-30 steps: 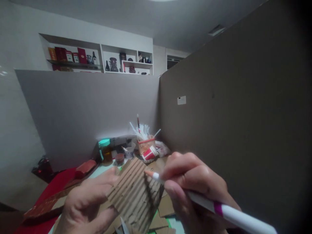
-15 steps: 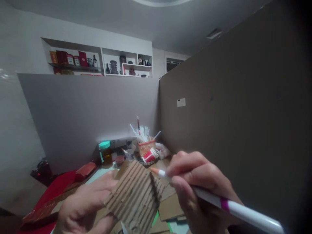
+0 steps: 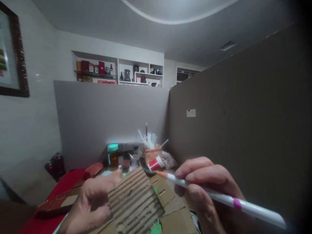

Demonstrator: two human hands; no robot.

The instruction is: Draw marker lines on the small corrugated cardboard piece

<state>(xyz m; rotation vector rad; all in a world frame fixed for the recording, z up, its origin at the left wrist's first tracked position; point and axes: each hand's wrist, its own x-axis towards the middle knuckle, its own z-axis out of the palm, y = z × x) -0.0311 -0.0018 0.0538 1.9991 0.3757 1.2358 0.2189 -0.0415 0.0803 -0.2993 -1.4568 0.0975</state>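
Observation:
My left hand [image 3: 94, 198] is closed on the left edge of a piece of corrugated cardboard [image 3: 135, 201], its ridged side facing me and tilted. Between the fingers and thumb of my right hand [image 3: 207, 182] is a slim white paintbrush [image 3: 216, 196] with a purple band and a pointed orange tip. That tip is just beyond the cardboard's upper right edge; whether it touches cannot be told. Beneath the piece lie flat brown cardboard sheets [image 3: 179, 221], with bits of green showing among them.
At the back stand a jar with a turquoise lid [image 3: 113, 157], a small cup [image 3: 125, 165], and a basket of white straws [image 3: 153, 155]. A red and white paper cup [image 3: 155, 163] lies tipped before the basket. Grey partitions [image 3: 112, 113] enclose the back and right. Red cloth [image 3: 65, 183] lies left.
The view has swung left and upward. The cardboard has turned a little in my left hand, and my right hand's fingers have shifted on the brush, whose tip is still close by.

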